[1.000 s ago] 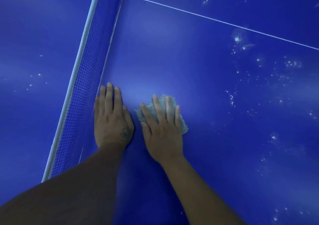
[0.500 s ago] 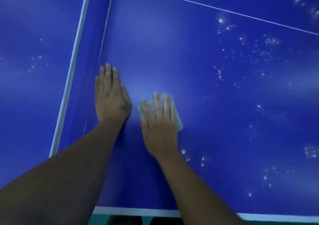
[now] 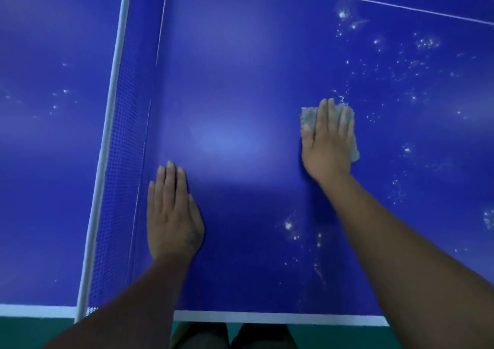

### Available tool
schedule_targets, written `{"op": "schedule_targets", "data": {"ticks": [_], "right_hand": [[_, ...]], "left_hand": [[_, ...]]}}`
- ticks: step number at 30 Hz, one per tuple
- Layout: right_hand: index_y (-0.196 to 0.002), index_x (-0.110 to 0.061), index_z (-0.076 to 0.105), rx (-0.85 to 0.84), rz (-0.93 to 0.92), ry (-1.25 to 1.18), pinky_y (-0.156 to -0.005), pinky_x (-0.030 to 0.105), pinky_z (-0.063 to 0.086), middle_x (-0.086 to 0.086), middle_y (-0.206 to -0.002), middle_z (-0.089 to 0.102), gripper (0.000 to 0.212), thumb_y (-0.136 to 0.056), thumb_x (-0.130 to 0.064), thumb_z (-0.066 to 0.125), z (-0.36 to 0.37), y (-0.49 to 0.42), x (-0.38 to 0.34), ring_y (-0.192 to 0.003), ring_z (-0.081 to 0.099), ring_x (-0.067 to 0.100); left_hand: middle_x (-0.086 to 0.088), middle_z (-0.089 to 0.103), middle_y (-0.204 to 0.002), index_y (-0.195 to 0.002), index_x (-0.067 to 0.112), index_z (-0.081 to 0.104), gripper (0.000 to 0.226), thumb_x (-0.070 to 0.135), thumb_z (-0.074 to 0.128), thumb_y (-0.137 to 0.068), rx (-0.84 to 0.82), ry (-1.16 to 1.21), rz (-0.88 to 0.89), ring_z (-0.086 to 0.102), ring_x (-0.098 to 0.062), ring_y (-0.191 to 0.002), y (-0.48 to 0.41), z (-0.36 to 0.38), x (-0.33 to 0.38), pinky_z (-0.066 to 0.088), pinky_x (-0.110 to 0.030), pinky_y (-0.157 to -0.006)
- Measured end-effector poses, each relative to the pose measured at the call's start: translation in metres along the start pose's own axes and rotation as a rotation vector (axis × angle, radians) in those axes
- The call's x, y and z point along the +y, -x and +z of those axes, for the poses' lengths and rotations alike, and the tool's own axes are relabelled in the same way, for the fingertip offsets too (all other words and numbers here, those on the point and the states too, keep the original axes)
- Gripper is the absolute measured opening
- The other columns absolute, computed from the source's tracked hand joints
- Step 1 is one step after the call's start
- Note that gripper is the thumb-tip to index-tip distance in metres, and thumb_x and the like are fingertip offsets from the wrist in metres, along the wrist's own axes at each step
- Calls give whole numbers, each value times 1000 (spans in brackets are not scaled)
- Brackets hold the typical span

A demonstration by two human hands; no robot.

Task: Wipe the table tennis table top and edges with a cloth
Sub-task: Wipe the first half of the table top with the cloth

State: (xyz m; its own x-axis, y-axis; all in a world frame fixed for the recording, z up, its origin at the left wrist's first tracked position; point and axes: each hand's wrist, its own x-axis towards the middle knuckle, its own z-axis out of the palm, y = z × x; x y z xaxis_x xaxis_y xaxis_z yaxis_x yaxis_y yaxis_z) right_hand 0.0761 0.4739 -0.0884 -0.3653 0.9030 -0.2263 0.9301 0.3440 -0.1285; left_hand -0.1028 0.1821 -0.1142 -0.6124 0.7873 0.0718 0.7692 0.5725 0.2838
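Note:
The blue table tennis table top point(image 3: 240, 68) fills the view, with white dust specks point(image 3: 422, 43) scattered over its right part and a few near the front. My right hand point(image 3: 327, 140) lies flat on a grey cloth point(image 3: 308, 117), pressing it onto the table right of centre. My left hand point(image 3: 172, 212) rests flat on the table, fingers together, just right of the net, holding nothing. The cloth shows past my fingers on the left and at the right edge of my palm.
The net point(image 3: 120, 161) with its white top band point(image 3: 112, 102) runs from the near edge away at the left. A white centre line point(image 3: 374, 1) crosses the top right. The table's white near edge point(image 3: 267, 318) lies at the bottom, with green floor point(image 3: 32, 332) beyond it.
My right hand has slid the cloth to the right, away from my left hand, toward the dusty area. The view has shifted back, and the near table edge shows more fully.

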Motion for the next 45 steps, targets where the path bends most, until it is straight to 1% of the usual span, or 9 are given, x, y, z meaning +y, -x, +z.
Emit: {"op": "schedule_targets", "data": {"ticks": [4,9,13,16,21,27,34,40,45], "right_hand": [[-170,-8,21,81,-209,-44,-133,59,14,13,-177,20,63,-114,-32,38,23,81,-54,-164,11,41],[-172,-13,16,-48,-448,-35,-132,58,18,4,-181,8,65,-115,-41,32,62,211,-70,-166,8,36],[-169,-15,29,-88,-578,-15,-131,58,23,0,-179,18,62,-114,-42,40,53,182,-32,-166,13,32],[-169,-13,30,-39,-441,-6,-132,58,17,5,-178,22,62,-114,-41,37,32,110,-8,-165,12,36],[-173,-23,7,-46,-95,61,-135,53,1,17,-179,-8,67,-114,-51,22,-2,16,6,-166,-9,37],[-172,-14,12,24,-157,37,-133,56,10,21,-178,1,65,-115,-42,27,29,103,-50,-166,-1,40],[-172,-9,7,-3,-240,8,-133,53,18,10,-180,2,78,-114,-58,27,79,270,-70,-167,3,32],[-172,-16,16,-73,-315,100,-135,50,11,5,-180,7,69,-115,-54,25,60,251,-26,-167,2,26],[-172,-17,11,-51,-87,98,-135,50,5,3,-181,2,72,-111,-55,12,32,163,4,-167,-3,25]], "left_hand": [[-17,28,-175,-163,-4,36,57,22,38,-112,2,22,-21,20,-32,-165,-2,1,-1,20,-55,-133],[-16,25,-176,-165,-3,33,59,25,36,-113,7,18,-18,18,-32,-166,-3,3,-1,17,-54,-134],[-15,24,-177,-165,-2,32,59,26,37,-113,16,6,-17,16,-30,-166,-2,5,-2,15,-51,-135],[-14,23,-177,-166,-1,31,60,25,38,-113,-1,4,-33,15,-29,-166,-2,4,0,14,-51,-135],[-15,25,-177,-165,-1,33,59,25,37,-113,6,8,-33,17,-31,-166,-2,1,1,16,-52,-134],[-17,27,-175,-164,-3,35,59,25,37,-112,19,19,-31,20,-33,-165,-3,0,2,16,-52,-134],[-18,28,-175,-165,-2,33,59,27,31,-113,23,24,-16,20,-34,-164,2,-1,1,14,-51,-135],[-17,25,-176,-165,-2,32,59,25,35,-114,19,41,-18,18,-34,-165,1,-4,-1,14,-52,-135],[-17,27,-175,-164,-2,34,58,25,38,-113,34,69,-24,20,-34,-165,0,-6,-1,15,-52,-135]]}}
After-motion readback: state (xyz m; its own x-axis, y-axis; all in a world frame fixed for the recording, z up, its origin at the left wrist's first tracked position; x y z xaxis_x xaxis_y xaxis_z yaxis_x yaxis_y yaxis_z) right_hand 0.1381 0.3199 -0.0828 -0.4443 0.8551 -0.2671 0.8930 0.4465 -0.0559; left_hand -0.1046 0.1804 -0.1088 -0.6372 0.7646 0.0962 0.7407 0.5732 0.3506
